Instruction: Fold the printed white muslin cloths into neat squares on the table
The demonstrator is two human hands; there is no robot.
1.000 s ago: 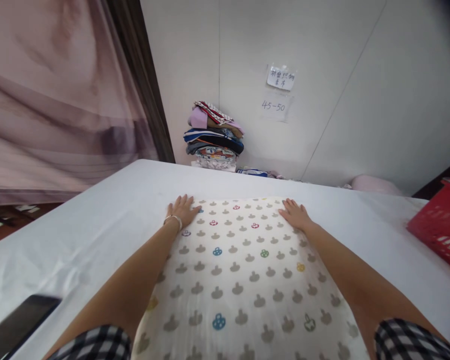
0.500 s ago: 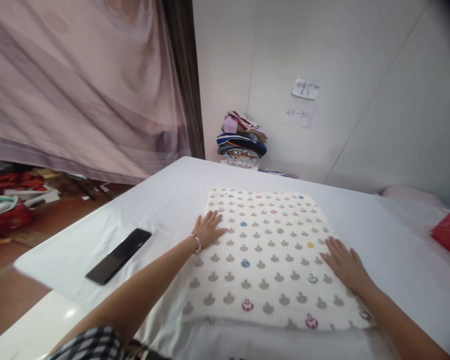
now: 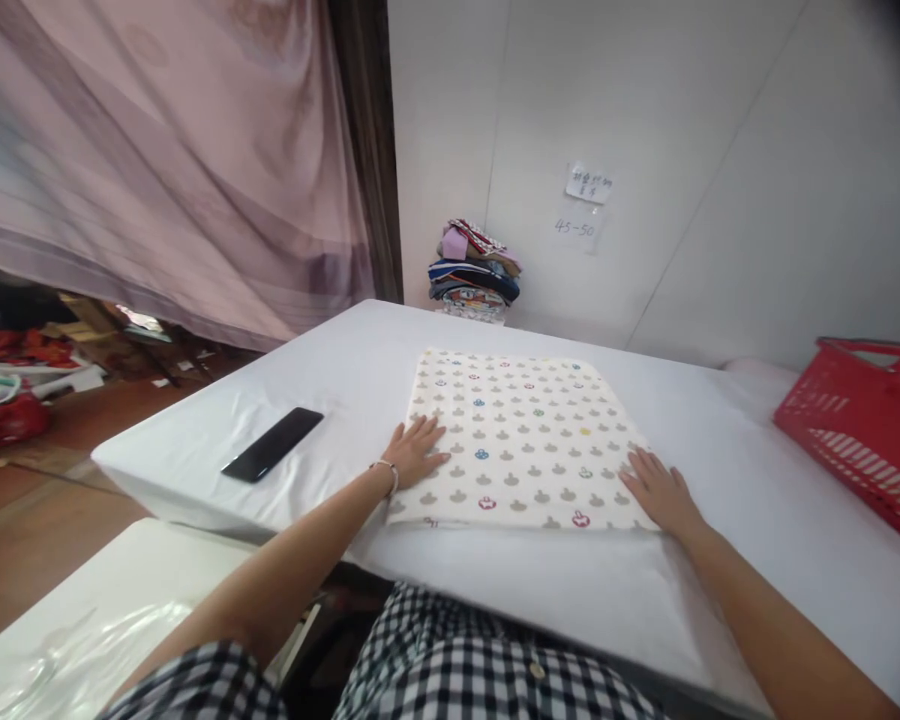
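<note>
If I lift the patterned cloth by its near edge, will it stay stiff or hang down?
The patterned cloth probably hangs limp: it lies flat against the white-covered table under the left hand and right hand. It looks thin, so likely light for its size. Pushed, it may wrinkle rather than slide whole.

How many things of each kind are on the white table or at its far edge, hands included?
Patterned cloth: 1
Black phone: 1
Red basket: 1
Pile of folded clothes: 1
Left hand and right hand: 2
Total: 6
</note>
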